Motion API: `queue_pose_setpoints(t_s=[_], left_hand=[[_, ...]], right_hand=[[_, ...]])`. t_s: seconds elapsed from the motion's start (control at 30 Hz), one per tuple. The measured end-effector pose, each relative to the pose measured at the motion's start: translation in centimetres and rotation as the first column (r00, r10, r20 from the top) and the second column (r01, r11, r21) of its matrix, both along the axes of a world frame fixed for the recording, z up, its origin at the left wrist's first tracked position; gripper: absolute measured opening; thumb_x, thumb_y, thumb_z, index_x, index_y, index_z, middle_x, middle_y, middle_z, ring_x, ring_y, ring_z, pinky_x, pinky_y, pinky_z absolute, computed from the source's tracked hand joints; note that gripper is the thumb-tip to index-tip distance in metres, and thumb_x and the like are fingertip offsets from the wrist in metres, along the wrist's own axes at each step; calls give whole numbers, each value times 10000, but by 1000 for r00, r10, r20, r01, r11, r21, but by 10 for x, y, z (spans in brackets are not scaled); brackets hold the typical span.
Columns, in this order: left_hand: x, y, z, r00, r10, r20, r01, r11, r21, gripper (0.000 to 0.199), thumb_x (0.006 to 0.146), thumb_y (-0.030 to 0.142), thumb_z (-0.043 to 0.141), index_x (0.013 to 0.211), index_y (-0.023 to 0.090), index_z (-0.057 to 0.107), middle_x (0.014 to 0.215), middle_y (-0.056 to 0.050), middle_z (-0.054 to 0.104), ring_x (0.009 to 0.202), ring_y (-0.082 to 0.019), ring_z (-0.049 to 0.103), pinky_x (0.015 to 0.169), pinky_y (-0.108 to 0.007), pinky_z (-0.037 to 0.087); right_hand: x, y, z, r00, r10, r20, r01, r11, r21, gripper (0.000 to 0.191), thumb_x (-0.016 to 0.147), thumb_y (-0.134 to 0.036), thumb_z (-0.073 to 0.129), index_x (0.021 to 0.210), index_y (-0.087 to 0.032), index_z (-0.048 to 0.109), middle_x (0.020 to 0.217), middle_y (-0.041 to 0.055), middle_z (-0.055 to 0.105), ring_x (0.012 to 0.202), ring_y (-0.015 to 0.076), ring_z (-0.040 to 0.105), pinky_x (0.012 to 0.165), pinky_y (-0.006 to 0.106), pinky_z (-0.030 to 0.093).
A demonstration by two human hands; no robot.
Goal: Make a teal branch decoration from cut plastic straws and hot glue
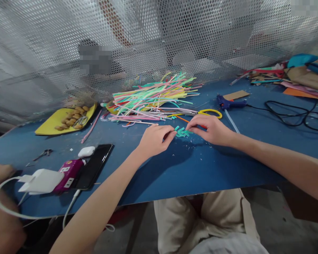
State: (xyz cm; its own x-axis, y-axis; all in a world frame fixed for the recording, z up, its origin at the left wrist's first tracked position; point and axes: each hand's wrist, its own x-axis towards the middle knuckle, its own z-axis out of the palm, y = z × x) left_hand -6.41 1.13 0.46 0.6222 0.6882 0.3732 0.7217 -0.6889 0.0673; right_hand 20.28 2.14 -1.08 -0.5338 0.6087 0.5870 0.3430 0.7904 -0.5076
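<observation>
A small heap of short green pipe cleaner pieces [182, 132] lies on the blue tabletop between my two hands. My left hand [157, 139] reaches its left side, thumb and forefinger pinched together at the edge of the heap. From the other side, my right hand [211, 129] comes in with its fingers bent and the fingertips close together at the pieces. Whether either pinch holds a piece is too small to make out. Just behind my right hand are yellow-handled scissors [211, 113], partly hidden by a pile of long pastel pipe cleaners [153, 97].
A blue glue gun [229, 102] with a black cord lies at right, beside cardboard and craft scraps. On the left are a yellow tray [49, 124] of brown pieces, a phone [95, 167], a white case [86, 151], and a charger [43, 180]. Perforated metal [148, 38] stands behind. Another person's arm [2, 211] shows at far left.
</observation>
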Motion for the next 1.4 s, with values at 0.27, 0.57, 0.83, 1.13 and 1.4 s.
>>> queue_pose_setpoints(t_s=[0.27, 0.57, 0.83, 1.13, 1.4], left_hand=[[0, 0, 1, 1000, -8, 3, 8, 1000, 3, 349, 1057, 411, 436, 978, 201, 702, 881, -34, 763, 760, -180, 654, 755, -329, 405], [0, 0, -1, 1000, -16, 13, 16, 1000, 15, 309, 1053, 391, 461, 999, 199, 697, 951, -25, 781, 770, -181, 660, 769, -331, 405], [1, 0, 0, 1000, 8, -25, -8, 1000, 4, 309, 1049, 383, 460, 976, 205, 702, 884, -23, 766, 748, -181, 648, 716, -323, 385], [2, -1, 3, 993, 114, 34, -112, 993, -43, 342, 1052, 414, 431, 921, 211, 673, 765, -17, 716, 676, -167, 632, 631, -285, 353], [1, 0, 1, 992, 122, 16, -121, 990, -73, 351, 1063, 419, 420, 1000, 209, 694, 848, -32, 752, 763, -190, 690, 650, -281, 399]], right_hand=[[0, -1, 0, 1000, -7, 19, 6, 999, 52, 167, 993, -269, 586, 1023, -219, 742, 992, 77, 757, 924, 222, 678, 864, 399, 543], [0, -2, 0, 998, 22, 57, -29, 993, 117, 173, 1012, -249, 554, 1015, -209, 722, 995, 83, 716, 944, 219, 656, 885, 388, 525], [2, -7, 8, 998, -61, 18, 59, 996, 69, 196, 959, -324, 618, 1106, -204, 568, 1053, 98, 635, 900, 222, 597, 820, 379, 503], [5, 2, 1, 986, -150, 69, 157, 980, -124, 263, 957, -444, 627, 974, -186, 672, 775, 30, 703, 671, 158, 613, 655, 303, 460], [2, 2, -1, 989, -129, 74, 135, 986, -97, 237, 979, -360, 588, 928, -180, 733, 738, 21, 735, 605, 140, 593, 628, 297, 433]])
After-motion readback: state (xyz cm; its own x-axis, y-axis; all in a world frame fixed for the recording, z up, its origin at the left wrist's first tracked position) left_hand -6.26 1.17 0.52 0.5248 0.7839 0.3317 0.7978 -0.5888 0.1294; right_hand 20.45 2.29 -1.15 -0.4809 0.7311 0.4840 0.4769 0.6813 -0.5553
